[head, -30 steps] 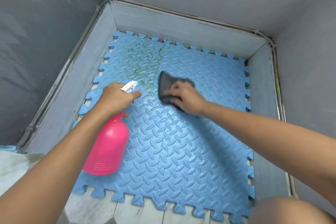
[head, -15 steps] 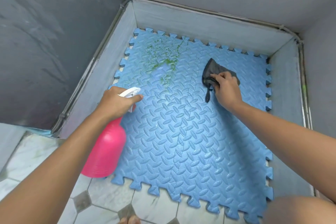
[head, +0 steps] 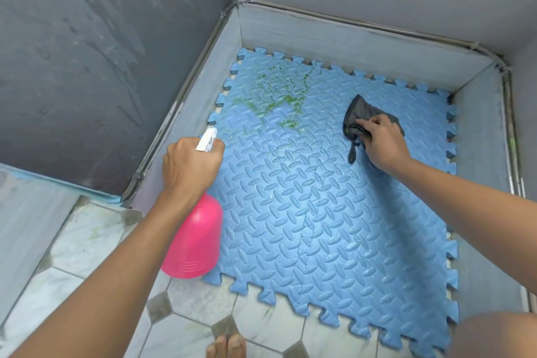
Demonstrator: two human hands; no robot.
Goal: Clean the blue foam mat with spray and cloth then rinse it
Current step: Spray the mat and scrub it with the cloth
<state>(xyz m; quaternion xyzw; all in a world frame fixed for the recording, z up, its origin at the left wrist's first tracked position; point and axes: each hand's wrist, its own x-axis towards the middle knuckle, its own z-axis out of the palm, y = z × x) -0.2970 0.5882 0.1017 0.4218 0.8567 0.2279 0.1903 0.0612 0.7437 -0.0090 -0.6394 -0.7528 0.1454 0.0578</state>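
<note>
The blue foam mat [head: 334, 197] lies flat in the grey-walled corner, with green grime [head: 273, 96] at its far left. The left hand [head: 189, 166] grips the pink spray bottle [head: 194, 241] at the mat's left edge. The right hand [head: 383, 142] clutches a dark cloth [head: 360, 116] against the mat's far right.

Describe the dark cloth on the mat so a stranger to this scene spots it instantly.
Start at the blue interlocking foam mat lying in the grey-walled corner. On its far right part, the right hand holds a crumpled dark grey cloth against the mat. It is the only dark, soft thing there, unlike the pink plastic spray bottle in the left hand.
</note>
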